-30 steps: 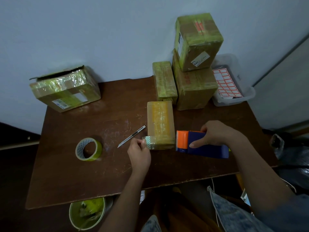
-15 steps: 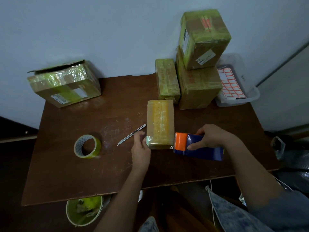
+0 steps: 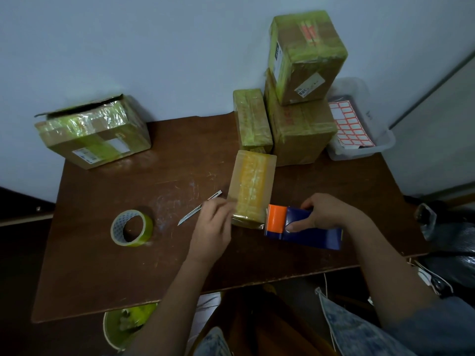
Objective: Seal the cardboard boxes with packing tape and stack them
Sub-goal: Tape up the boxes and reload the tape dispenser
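Currently the right hand (image 3: pixel 325 214) grips the tape dispenser (image 3: pixel 303 227), its orange end touching the small box (image 3: pixel 252 186). Left hand (image 3: pixel 213 227) fingers, blurred, extend toward that box's near-left corner; contact cannot be told. An unbraced box may slide, wrinkling tape. Earlier, those fingers pinched the tape end there.

Tape roll (image 3: pixel 131 231) left of knife (image 3: pixel 200 207)

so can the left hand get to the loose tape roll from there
Probably yes: the left hand rests by the small box, and only bare table lies between it and the tape roll.
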{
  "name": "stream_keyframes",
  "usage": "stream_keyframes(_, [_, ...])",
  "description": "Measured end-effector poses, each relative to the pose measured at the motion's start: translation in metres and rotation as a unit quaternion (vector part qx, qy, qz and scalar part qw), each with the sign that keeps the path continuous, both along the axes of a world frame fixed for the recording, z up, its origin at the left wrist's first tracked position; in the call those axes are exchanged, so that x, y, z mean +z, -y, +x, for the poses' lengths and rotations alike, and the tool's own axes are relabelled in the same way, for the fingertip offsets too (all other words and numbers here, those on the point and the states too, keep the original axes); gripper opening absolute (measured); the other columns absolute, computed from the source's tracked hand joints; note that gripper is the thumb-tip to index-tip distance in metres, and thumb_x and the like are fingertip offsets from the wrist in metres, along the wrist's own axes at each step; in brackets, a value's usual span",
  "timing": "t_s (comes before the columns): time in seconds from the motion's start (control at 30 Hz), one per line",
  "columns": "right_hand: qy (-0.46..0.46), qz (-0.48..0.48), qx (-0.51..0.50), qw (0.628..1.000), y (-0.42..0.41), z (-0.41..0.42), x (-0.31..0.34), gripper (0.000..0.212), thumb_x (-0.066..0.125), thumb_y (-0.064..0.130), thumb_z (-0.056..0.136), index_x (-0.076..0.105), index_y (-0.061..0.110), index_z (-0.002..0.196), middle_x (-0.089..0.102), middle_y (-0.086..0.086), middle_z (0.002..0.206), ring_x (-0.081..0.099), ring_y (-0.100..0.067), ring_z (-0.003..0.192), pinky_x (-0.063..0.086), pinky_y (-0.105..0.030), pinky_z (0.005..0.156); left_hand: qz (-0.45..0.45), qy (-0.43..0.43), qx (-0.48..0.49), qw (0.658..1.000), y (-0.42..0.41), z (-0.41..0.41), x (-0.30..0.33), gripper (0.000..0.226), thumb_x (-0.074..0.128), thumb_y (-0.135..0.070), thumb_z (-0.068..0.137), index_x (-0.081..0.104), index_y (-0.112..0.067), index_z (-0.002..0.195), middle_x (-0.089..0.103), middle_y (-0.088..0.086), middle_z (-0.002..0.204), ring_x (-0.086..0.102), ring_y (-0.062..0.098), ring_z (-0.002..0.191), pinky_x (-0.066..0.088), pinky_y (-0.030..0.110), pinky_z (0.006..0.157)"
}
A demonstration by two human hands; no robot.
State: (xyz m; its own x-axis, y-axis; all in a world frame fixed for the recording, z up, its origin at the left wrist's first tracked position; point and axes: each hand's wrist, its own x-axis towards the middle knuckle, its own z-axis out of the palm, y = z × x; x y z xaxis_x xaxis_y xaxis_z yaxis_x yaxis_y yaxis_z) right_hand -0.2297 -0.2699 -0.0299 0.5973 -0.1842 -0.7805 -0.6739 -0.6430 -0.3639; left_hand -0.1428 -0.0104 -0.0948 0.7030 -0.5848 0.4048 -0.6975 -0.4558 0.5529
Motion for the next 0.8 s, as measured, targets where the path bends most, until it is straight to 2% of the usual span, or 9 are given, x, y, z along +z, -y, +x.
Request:
stream_keyframes(0.1, [0.006, 0.006, -0.004, 1.0, -0.001, 0.0, -0.002, 0.055, 0.079, 0.061, 0.065, 0.065, 0.02, 0.099, 0.064, 0.002, 0.097, 0.058, -0.011, 0.087, 0.048, -0.03, 0.076, 0.008, -0.043, -0.063, 0.997, 0.001, 0.001, -0.009, 0.039, 0.075, 0.008, 0.076, 0.072, -0.006, 0.111, 0.063, 0.008, 0.108, 0.05, 0.014, 0.097, 0.037, 0.009, 0.094])
stream_keyframes(0.17, [0.005, 0.011, -0.005, 1.0, -0.002, 0.0, -0.004, 0.052, 0.079, 0.062, 0.065, 0.064, 0.023, 0.097, 0.063, 0.003, 0.096, 0.058, -0.011, 0.087, 0.048, -0.028, 0.073, 0.03, -0.058, -0.053, 0.996, 0.0, 0.004, -0.012, 0.041, 0.079, 0.004, 0.074, 0.072, -0.009, 0.112, 0.064, 0.006, 0.105, 0.049, 0.012, 0.096, 0.045, 0.016, 0.09])
stream_keyframes(0.2, [0.004, 0.013, -0.005, 1.0, -0.003, 0.0, -0.004, 0.051, 0.079, 0.062, 0.066, 0.063, 0.024, 0.097, 0.063, 0.004, 0.095, 0.058, -0.01, 0.086, 0.047, -0.027, 0.071, 0.057, -0.064, -0.065, 0.994, 0.001, 0.006, -0.009, 0.043, 0.08, -0.004, 0.074, 0.07, -0.011, 0.115, 0.062, 0.005, 0.106, 0.05, 0.013, 0.096, 0.051, 0.026, 0.087])
stream_keyframes(0.27, [0.006, 0.015, -0.003, 1.0, -0.003, 0.0, -0.003, 0.05, 0.078, 0.06, 0.067, 0.064, 0.023, 0.097, 0.063, 0.004, 0.095, 0.058, -0.01, 0.086, 0.046, -0.026, 0.069, 0.159, -0.071, -0.117, 0.978, 0.007, 0.012, 0.006, 0.052, 0.078, -0.027, 0.078, 0.063, -0.022, 0.128, 0.056, 0.002, 0.113, 0.051, 0.017, 0.101, 0.055, 0.038, 0.082])
stream_keyframes(0.33, [0.006, 0.014, -0.001, 1.0, -0.003, -0.001, -0.002, 0.053, 0.078, 0.06, 0.068, 0.066, 0.02, 0.1, 0.064, 0.002, 0.096, 0.059, -0.011, 0.086, 0.048, -0.029, 0.075, 0.277, -0.066, -0.152, 0.946, 0.018, 0.018, 0.02, 0.057, 0.068, -0.043, 0.084, 0.05, -0.036, 0.138, 0.046, -0.002, 0.13, 0.048, 0.017, 0.115, 0.053, 0.038, 0.088])
stream_keyframes(0.37, [0.005, 0.013, -0.002, 1.0, -0.003, -0.001, -0.002, 0.055, 0.078, 0.061, 0.068, 0.066, 0.019, 0.102, 0.064, 0.001, 0.097, 0.059, -0.012, 0.087, 0.049, -0.03, 0.078, 0.3, -0.061, -0.157, 0.939, 0.023, 0.019, 0.024, 0.057, 0.063, -0.046, 0.087, 0.046, -0.04, 0.14, 0.04, -0.004, 0.138, 0.045, 0.017, 0.121, 0.052, 0.037, 0.091])
stream_keyframes(0.43, [0.001, 0.013, -0.004, 1.0, -0.001, -0.003, -0.001, 0.056, 0.078, 0.062, 0.067, 0.067, 0.019, 0.101, 0.065, 0.001, 0.097, 0.061, -0.013, 0.087, 0.05, -0.031, 0.079, 0.291, -0.059, -0.156, 0.942, 0.026, 0.021, 0.026, 0.052, 0.06, -0.044, 0.09, 0.045, -0.043, 0.14, 0.035, -0.008, 0.145, 0.043, 0.015, 0.127, 0.052, 0.037, 0.092])
stream_keyframes(0.63, [-0.017, 0.039, -0.025, 0.999, 0.009, -0.017, 0.002, 0.061, 0.077, 0.061, 0.067, 0.062, 0.021, 0.111, 0.063, 0.007, 0.102, 0.06, -0.01, 0.092, 0.049, -0.029, 0.08, 0.252, -0.066, -0.142, 0.955, 0.025, 0.018, 0.02, 0.048, 0.065, -0.038, 0.088, 0.053, -0.043, 0.134, 0.045, -0.008, 0.139, 0.049, 0.015, 0.123, 0.056, 0.038, 0.081])
stream_keyframes(0.8, [-0.013, 0.063, -0.028, 0.998, 0.013, -0.022, 0.002, 0.057, 0.077, 0.059, 0.068, 0.064, 0.023, 0.11, 0.065, 0.006, 0.102, 0.062, -0.011, 0.092, 0.05, -0.029, 0.081, 0.246, -0.089, -0.138, 0.955, 0.025, 0.019, 0.021, 0.048, 0.068, -0.034, 0.086, 0.055, -0.041, 0.132, 0.046, -0.009, 0.138, 0.048, 0.015, 0.125, 0.056, 0.039, 0.084])
